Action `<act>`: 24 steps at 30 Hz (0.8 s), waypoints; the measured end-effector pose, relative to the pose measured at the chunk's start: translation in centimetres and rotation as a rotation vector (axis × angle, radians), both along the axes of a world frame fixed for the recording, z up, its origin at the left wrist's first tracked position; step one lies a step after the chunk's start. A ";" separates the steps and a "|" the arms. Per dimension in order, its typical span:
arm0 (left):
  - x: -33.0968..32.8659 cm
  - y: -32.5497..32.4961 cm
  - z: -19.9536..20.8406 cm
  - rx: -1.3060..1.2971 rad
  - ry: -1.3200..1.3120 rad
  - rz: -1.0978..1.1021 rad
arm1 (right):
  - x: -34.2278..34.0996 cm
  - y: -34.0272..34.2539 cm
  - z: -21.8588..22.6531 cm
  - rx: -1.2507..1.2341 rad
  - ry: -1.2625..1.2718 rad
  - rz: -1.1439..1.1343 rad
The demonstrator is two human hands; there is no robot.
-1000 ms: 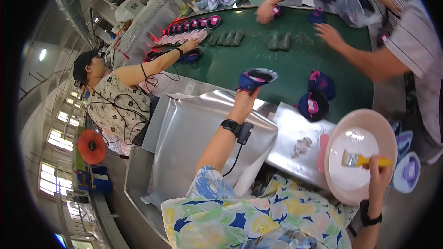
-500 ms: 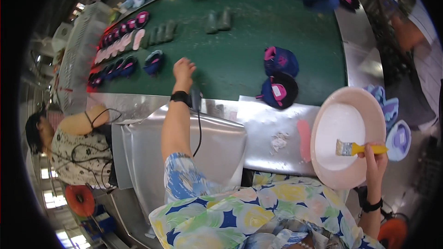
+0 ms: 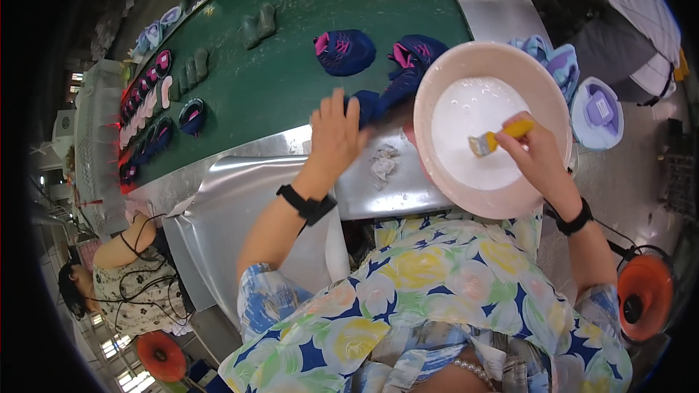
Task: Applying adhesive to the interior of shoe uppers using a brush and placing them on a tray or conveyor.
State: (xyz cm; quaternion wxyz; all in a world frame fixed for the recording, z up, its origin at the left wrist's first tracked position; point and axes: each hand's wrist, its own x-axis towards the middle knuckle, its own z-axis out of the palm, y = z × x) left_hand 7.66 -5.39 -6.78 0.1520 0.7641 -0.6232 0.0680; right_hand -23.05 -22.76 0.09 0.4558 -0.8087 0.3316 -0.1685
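Observation:
My left hand [image 3: 335, 135] is at the near end of a dark blue shoe upper [image 3: 408, 76] with pink lacing, its fingers on the fabric; the thumb is smeared by motion. Just beyond lies a second dark blue upper [image 3: 346, 52] with pink laces, on the green work surface [image 3: 269, 73]. My right hand [image 3: 542, 153] grips a yellow-handled paintbrush [image 3: 502, 138]. Its bristles are over the white liquid [image 3: 473, 113] inside a pale pink basin [image 3: 493, 207].
Crumpled whitish scraps [image 3: 384, 164] lie on the metal edge. Rows of uppers and pinkish insoles [image 3: 145, 105] stand far left, near two dark green pieces [image 3: 258, 25]. Lilac-and-blue shoe pieces [image 3: 597, 113] sit right of the basin. A person [image 3: 135, 284] works at left.
My left hand has come right from the table's middle to the nearer upper, which now shows its laces instead of its labelled side. The view has shifted; the brush is angled differently over the basin.

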 end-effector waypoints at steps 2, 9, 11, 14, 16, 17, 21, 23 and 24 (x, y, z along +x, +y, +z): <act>-0.8 1.3 0.3 0.044 -0.015 -0.096 | 0.9 0.3 -0.9 -0.007 -0.012 0.039; 2.9 1.8 0.1 0.468 0.220 -0.293 | 1.9 1.7 -2.7 -0.096 0.107 0.486; 3.6 1.2 1.0 0.494 0.179 -0.257 | 0.7 1.1 -2.1 -0.174 0.141 0.514; 4.4 0.7 3.6 0.397 0.361 -0.095 | -1.8 -1.1 -0.5 -0.317 0.099 0.437; 4.9 0.6 5.4 0.163 0.774 0.204 | -3.7 -2.5 0.8 -0.242 -0.040 0.229; 4.7 0.7 6.1 0.174 0.765 0.189 | -4.4 -3.2 1.4 -0.237 -0.040 0.206; 2.4 -0.2 7.5 -0.106 1.646 0.194 | -5.0 -4.9 3.3 -0.152 -0.181 0.093; 0.1 -1.6 7.5 -0.064 1.745 0.133 | -4.5 -5.0 4.2 -0.144 -0.282 0.054; -1.1 -2.3 7.5 -0.030 1.595 -0.064 | -4.2 -5.1 4.6 -0.117 -0.350 0.082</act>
